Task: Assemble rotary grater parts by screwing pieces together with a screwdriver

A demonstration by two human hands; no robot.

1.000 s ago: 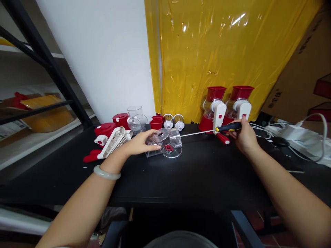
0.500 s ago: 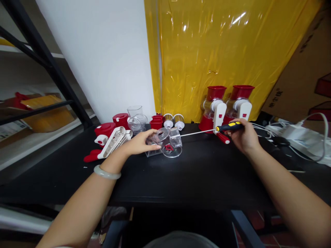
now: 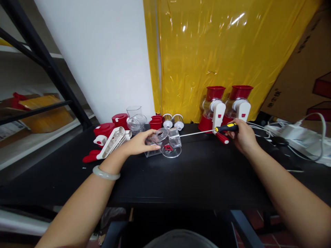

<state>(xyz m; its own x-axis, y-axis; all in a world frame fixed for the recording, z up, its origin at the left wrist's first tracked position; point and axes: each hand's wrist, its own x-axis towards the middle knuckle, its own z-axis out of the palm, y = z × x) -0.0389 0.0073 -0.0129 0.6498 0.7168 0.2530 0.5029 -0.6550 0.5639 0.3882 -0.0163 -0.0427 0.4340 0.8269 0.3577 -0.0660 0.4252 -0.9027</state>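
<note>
While holding the clear plastic housing with the left hand, gripped the screwdriver by its yellow-and-black handle in the right hand. Found the housing on the table, mid-frame, a touch left of centre. Tagged left fingers as closed on it, thumb along the near side, others over the far top. Tagged right fingers as wrapped round the handle.

Took as main relation: screwdriver tip at the clear collar on the housing's right end. Could not tell tip inside from tip just touching. Placed housing right off the left fingertips, toward frame right. Rated left hand nearer, in contact; rated right hand well apart, linked only by the shaft.

Read screwdriver as pointing left and slightly down in frame, long axis near-horizontal. Read housing as lying roughly sideways, long axis left to right, collar toward frame right. Logged also two metal drums just above housing in frame, two red-and-white crank grinders upper right of centre, white crank arms left of centre.
</note>
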